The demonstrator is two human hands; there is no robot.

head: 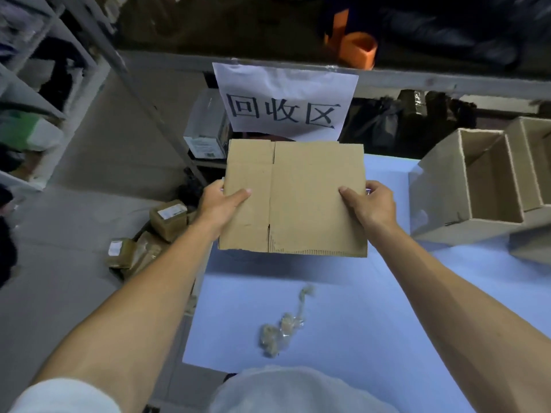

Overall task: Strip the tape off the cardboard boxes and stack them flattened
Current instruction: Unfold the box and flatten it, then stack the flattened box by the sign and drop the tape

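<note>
1. Head view: a flattened cardboard box (293,198) is held up over the far left part of a pale blue table (387,293), its broad face toward the camera.
2. The left hand (220,204) grips the box's left edge, thumb laid across the front face, the other fingers hidden behind the cardboard.
3. The right hand (372,205) grips the right edge the same way: thumb on the front, fingers wrapped out of sight behind.
4. The box thus sits between the two hands, pinched between thumb and fingers at each side, about mid-height.
5. Crumpled tape wads (283,329) lie on the table nearer the person, well apart from the held box.
6. Open cardboard boxes (465,186) stand at the table's right side.
7. A white paper sign (286,99) with three black characters hangs from a shelf rail just behind the held box.
8. Small wrapped brown parcels (149,242) lie on the floor to the left of the table.
</note>
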